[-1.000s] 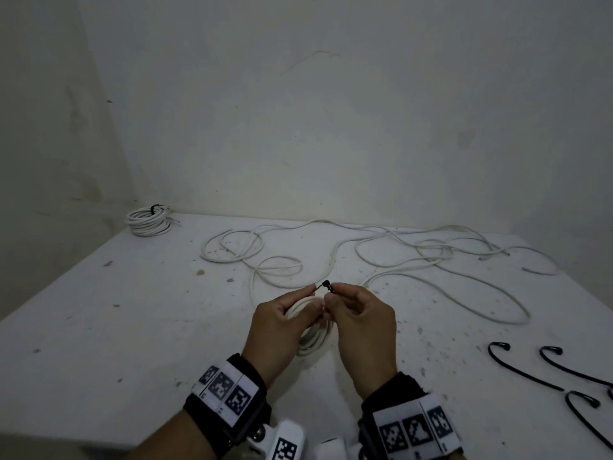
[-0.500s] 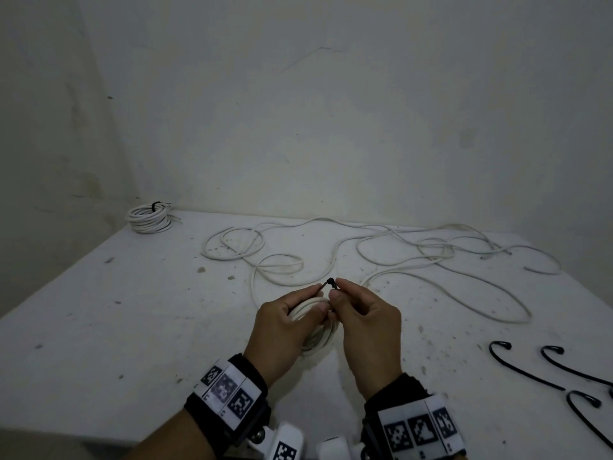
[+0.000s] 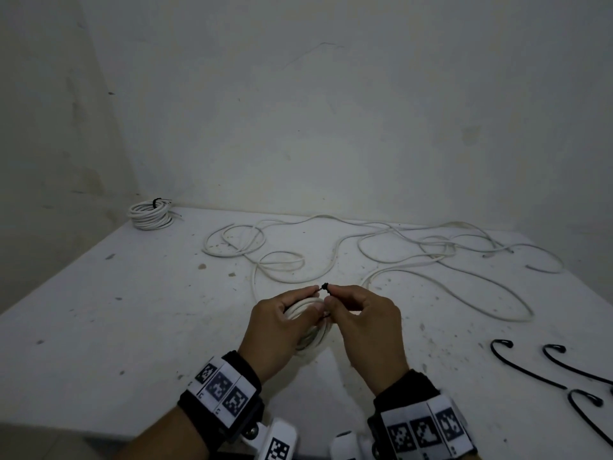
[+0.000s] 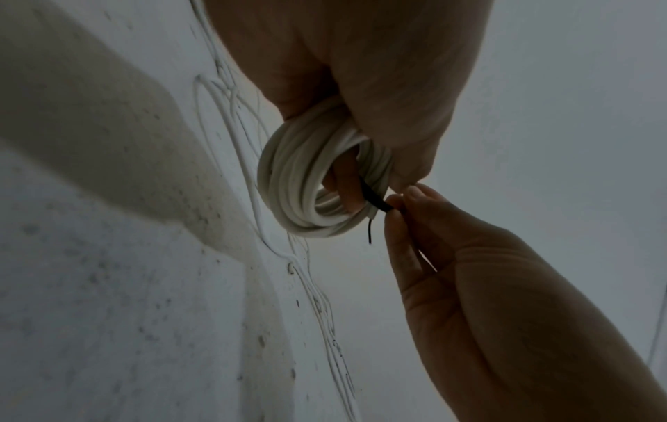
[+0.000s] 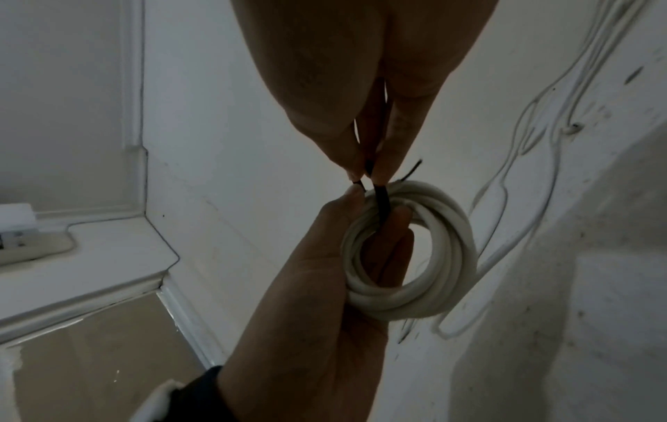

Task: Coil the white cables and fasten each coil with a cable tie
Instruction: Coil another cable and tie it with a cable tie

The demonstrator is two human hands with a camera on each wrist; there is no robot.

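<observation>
A small coil of white cable (image 3: pixel 311 338) hangs just above the table between my hands. My left hand (image 3: pixel 308 293) grips it, with a finger through the loop (image 5: pixel 397 225) and the thumb on top. A black cable tie (image 5: pixel 382 200) runs round the coil's strands. My right hand (image 3: pixel 338 295) pinches the tie by its head (image 3: pixel 324 287) right beside my left thumb. In the left wrist view the black cable tie (image 4: pixel 375 200) passes over the coil (image 4: pixel 299 177) into my right fingertips (image 4: pixel 397 205). A thin tail sticks out past the coil.
A tied white coil (image 3: pixel 151 214) lies at the table's far left corner by the wall. Loose white cables (image 3: pixel 398 260) sprawl across the back of the table (image 3: pixel 132 327). Several black cable ties (image 3: pixel 530 370) lie at the right front.
Both hands stay together at the coil, with only small finger shifts on the tie. Nothing else has moved.
</observation>
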